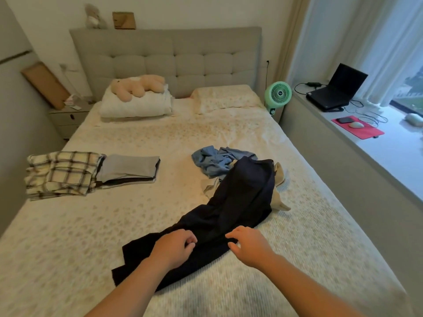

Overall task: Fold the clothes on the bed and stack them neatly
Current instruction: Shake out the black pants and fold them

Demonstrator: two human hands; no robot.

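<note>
Left hand (176, 244): fingers curled, pinching the dark garment (231, 209) near its end, likely to straighten it.
Right hand (248, 244): loosely spread, touching the cloth, gripping nothing.
Garment: lay stretched across the bed (68, 248), over the unfolded pile (217, 161).
Folded stack (91, 172): kept apart, left.
Writing: none readable.

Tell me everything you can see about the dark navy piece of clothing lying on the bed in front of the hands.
The dark navy, soft fabric garment lies unfolded and rumpled, running diagonally across the cream patterned bedspread. Its far end rests on a crumpled light blue garment and a beige garment; its near end spreads in flat flaps toward the bed's foot. What kind of garment it is cannot be told. The left hand is on it with fingers curled, and the right hand touches it with spread fingers.
</note>
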